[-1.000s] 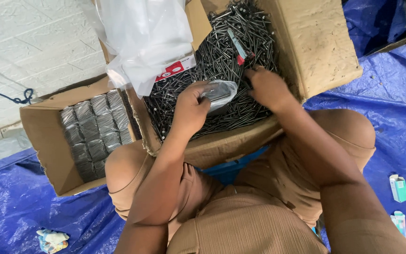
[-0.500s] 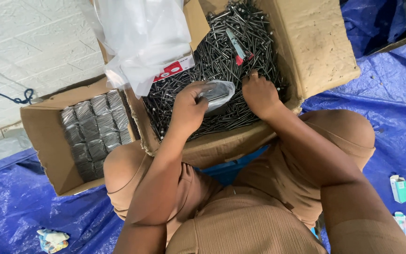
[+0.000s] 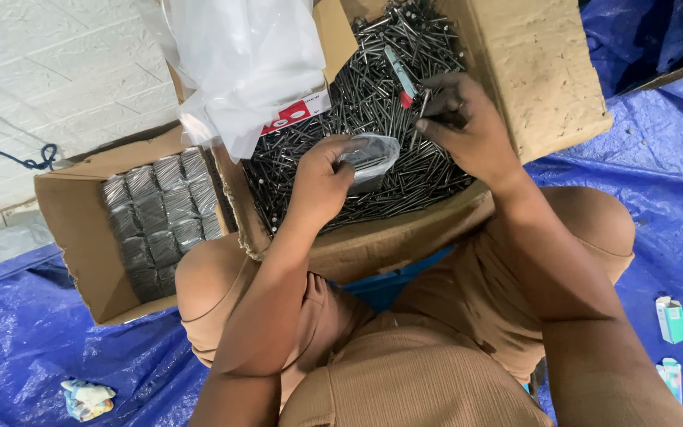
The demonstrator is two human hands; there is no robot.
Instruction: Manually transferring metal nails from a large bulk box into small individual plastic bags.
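Observation:
A big cardboard box (image 3: 539, 87) in front of my knees is full of loose dark nails (image 3: 357, 87). My left hand (image 3: 319, 180) holds a small clear plastic bag (image 3: 370, 153) partly filled with nails, over the pile. My right hand (image 3: 468, 126) is just right of the bag, fingers pinched on a few nails above the pile. A small teal and red tool (image 3: 399, 75) lies on the nails behind my right hand.
A smaller cardboard box (image 3: 73, 237) on the left holds several packed nail bags (image 3: 160, 213). A white plastic sheet (image 3: 247, 63) hangs over the big box's left side. Blue tarp (image 3: 25, 356) covers the floor; small teal cartons (image 3: 671, 319) lie at right.
My right hand left the bag's mouth, moved up and right over the pile, and closed on a few nails. The left hand and bag have stayed almost still.

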